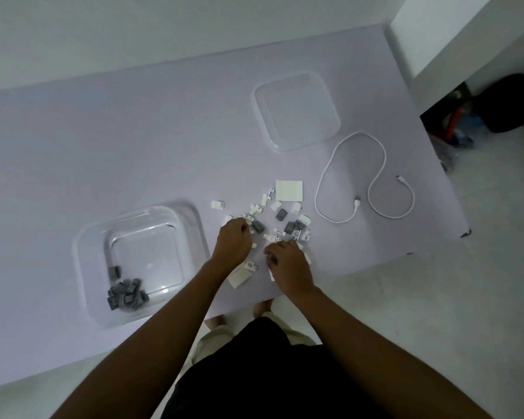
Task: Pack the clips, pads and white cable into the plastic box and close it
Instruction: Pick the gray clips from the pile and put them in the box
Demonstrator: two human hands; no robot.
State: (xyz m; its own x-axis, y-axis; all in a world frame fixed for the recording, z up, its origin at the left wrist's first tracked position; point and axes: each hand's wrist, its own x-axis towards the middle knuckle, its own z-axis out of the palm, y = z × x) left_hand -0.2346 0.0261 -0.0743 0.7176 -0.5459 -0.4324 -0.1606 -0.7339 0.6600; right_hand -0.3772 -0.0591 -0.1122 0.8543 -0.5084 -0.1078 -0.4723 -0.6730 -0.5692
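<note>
Plainly, both hands are curled over the scatter of clips (285, 228) on the table (103, 146). The left hand (235, 240) is at its left edge and the right hand (288, 263) just beside it, but whether either fist actually holds pieces is hidden. The sound way is to gather a full handful, lift clear, and let go low inside the plastic box (91, 267) — open, just to the left, grey clips (126, 294) clumped in its near corner. A square pad (288, 190), the white cable (366, 182) and the lid (297, 111) lie beyond, not yet packed.
</note>
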